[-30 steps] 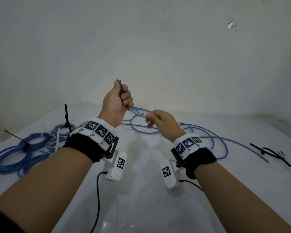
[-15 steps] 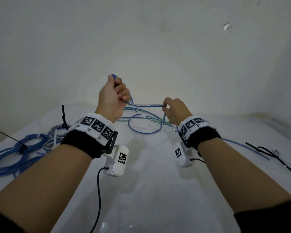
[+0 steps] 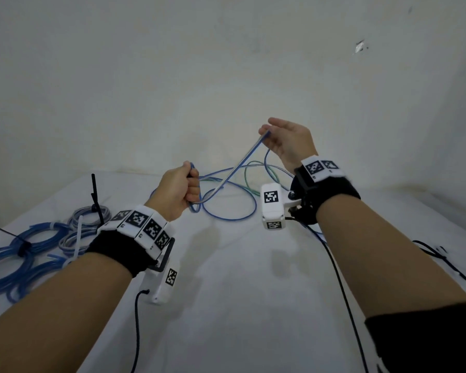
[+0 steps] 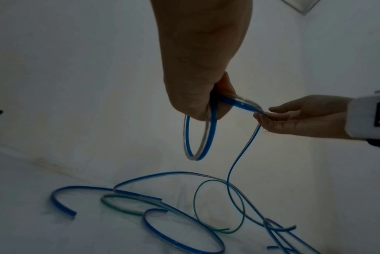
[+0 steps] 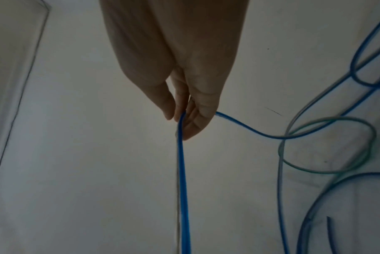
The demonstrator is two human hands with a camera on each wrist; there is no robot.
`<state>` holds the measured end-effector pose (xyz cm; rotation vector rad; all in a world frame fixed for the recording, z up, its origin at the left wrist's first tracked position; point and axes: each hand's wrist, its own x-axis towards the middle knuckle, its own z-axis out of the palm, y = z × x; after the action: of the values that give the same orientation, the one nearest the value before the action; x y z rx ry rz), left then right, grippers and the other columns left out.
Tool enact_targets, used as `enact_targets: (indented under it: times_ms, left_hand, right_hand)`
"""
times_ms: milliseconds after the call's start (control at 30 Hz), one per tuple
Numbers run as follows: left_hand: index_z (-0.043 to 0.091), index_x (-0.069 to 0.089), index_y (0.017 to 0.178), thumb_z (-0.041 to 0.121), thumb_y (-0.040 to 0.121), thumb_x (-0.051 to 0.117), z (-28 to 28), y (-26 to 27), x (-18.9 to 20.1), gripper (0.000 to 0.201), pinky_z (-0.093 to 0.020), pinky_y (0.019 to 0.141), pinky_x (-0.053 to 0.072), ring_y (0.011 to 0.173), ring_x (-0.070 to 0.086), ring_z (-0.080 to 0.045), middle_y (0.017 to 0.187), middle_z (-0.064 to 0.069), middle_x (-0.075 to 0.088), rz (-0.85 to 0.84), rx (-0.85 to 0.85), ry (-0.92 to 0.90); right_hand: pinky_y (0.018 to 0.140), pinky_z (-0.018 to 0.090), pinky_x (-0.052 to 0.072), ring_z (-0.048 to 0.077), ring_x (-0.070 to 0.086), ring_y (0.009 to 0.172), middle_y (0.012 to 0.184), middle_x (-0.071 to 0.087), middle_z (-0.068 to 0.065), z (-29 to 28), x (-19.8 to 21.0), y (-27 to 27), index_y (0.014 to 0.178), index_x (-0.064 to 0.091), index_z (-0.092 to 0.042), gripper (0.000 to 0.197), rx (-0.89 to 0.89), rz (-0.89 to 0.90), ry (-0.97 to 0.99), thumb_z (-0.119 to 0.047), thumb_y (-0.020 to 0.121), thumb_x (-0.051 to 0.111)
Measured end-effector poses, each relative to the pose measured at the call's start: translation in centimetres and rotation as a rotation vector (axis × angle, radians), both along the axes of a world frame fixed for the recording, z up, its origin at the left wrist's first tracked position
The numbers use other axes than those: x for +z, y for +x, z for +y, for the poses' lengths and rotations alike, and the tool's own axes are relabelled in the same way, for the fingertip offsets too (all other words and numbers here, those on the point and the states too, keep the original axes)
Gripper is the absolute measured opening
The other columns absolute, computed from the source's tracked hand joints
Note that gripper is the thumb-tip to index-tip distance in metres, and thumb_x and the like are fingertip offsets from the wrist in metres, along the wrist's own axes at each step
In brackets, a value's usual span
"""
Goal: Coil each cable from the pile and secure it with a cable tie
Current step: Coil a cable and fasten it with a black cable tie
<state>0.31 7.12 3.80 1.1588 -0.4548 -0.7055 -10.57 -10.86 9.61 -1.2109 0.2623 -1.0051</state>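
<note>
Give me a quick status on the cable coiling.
Left hand grips blue cable with one loop formed. Right hand pinches the strand, raised. Loose cables still tangled beneath.

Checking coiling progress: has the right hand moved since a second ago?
Yes. The right hand, pinching the blue cable, has risen up and rightward, clear of the table.

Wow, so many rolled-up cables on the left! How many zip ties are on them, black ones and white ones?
Black plastic cable ties: 2 (one standing upright, one slanting out to the left)
White plastic cable tie: 1
Total: 3
</note>
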Motion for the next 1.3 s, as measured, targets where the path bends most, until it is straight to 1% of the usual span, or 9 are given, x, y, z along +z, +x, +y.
enact_targets:
  times_ms: [100, 300, 400, 533, 700, 833, 1000, 1200, 1300]
  left_hand:
    - [0.016, 0.039, 0.067, 0.03, 0.103, 0.029, -0.2, 0.1, 0.5, 0.041, -0.014, 0.032, 0.018, 0.032, 0.021, -0.004, 0.04, 0.01, 0.028, -0.097, -0.049, 0.14]
    - [0.013, 0.04, 0.066, 0.026, 0.102, 0.03, -0.4, 0.3, 0.2, 0.04, -0.014, 0.031, 0.017, 0.029, 0.021, -0.004, 0.037, 0.009, 0.029, -0.243, -0.065, 0.4]
    - [0.012, 0.04, 0.066, 0.026, 0.102, 0.031, -0.5, 0.4, -0.4, 0.04, -0.012, 0.031, 0.017, 0.027, 0.022, -0.005, 0.035, 0.009, 0.029, -0.236, -0.021, 0.43]
    - [0.013, 0.04, 0.065, 0.026, 0.102, 0.031, -0.7, 0.3, -0.8, 0.04, -0.01, 0.033, 0.017, 0.026, 0.022, -0.005, 0.034, 0.009, 0.03, -0.217, 0.024, 0.389]
    - [0.013, 0.041, 0.065, 0.028, 0.101, 0.033, -0.9, 0.0, -0.9, 0.039, -0.013, 0.033, 0.017, 0.027, 0.022, -0.006, 0.036, 0.008, 0.031, -0.247, 0.092, 0.404]
    - [0.012, 0.042, 0.064, 0.026, 0.1, 0.034, -1.3, 0.0, -1.6, 0.039, -0.012, 0.035, 0.017, 0.027, 0.023, -0.008, 0.045, 0.002, 0.031, -0.278, 0.097, 0.453]
    - [0.011, 0.04, 0.064, 0.025, 0.102, 0.033, -1.9, -0.2, -2.4, 0.041, -0.009, 0.031, 0.018, 0.024, 0.022, -0.006, 0.037, 0.005, 0.031, -0.189, 0.089, 0.407]
    - [0.01, 0.048, 0.073, 0.03, 0.104, 0.028, -2.3, -1.8, -0.9, 0.042, -0.013, 0.033, 0.017, 0.03, 0.022, -0.003, 0.036, 0.01, 0.029, -0.099, 0.009, 0.175]
    - [0.009, 0.052, 0.08, 0.03, 0.104, 0.026, -2.7, -2.6, -0.2, 0.041, -0.015, 0.034, 0.019, 0.032, 0.022, -0.003, 0.038, 0.01, 0.029, -0.125, 0.027, 0.087]
  right_hand:
    - [0.065, 0.022, 0.055, 0.016, 0.063, 0.074, 0.088, 0.061, 0.013, 0.4, 0.5, 0.4, 0.122, 0.047, 0.005, 0.032, -0.039, -0.006, -0.063, 0.011, 0.091, 0.044]
    - [0.06, 0.026, 0.053, 0.015, 0.062, 0.058, 0.115, 0.057, 0.017, 0.4, 0.6, 0.3, 0.143, 0.022, -0.003, 0.053, 0.002, -0.076, -0.059, 0.007, 0.094, 0.041]
    - [0.063, 0.026, 0.051, 0.017, 0.06, 0.057, 0.111, 0.059, 0.017, 0.2, 0.7, -0.3, 0.13, 0.032, -0.007, 0.047, 0.013, -0.147, -0.065, 0.014, 0.089, 0.041]
    - [0.048, 0.021, 0.048, 0.015, 0.056, 0.044, 0.08, 0.058, 0.02, -0.5, 0.6, -0.4, 0.098, 0.044, -0.002, 0.016, 0.014, -0.258, 0.341, 0.005, 0.087, 0.054]
    - [0.033, 0.012, 0.031, 0.008, 0.038, 0.026, 0.101, 0.054, 0.027, -1.0, -1.4, -1.6, 0.102, 0.036, -0.002, 0.014, 0.064, 0.048, 0.499, 0.003, 0.1, 0.024]
    - [0.039, 0.011, 0.04, 0.005, 0.055, 0.04, 0.094, 0.061, 0.018, -1.3, -0.4, -2.0, 0.104, 0.05, 0.012, 0.02, 0.126, -0.044, 0.437, 0.003, 0.099, 0.033]
    - [0.041, 0.017, 0.038, 0.007, 0.053, 0.044, 0.096, 0.062, 0.014, -1.7, 2.5, -2.7, 0.098, 0.05, -0.005, 0.025, 0.142, -0.284, 0.324, 0.009, 0.096, 0.03]
    - [0.048, 0.021, 0.049, 0.02, 0.056, 0.058, 0.084, 0.054, 0.02, -1.1, -0.2, -2.7, 0.118, 0.03, -0.008, 0.033, -0.163, -0.007, 0.188, 0.015, 0.093, 0.03]
    - [0.068, 0.036, 0.057, 0.039, 0.063, 0.081, 0.092, 0.052, 0.025, -2.1, -3.6, -2.9, 0.114, 0.034, -0.002, 0.03, -0.158, 0.22, 0.2, 0.016, 0.091, 0.028]
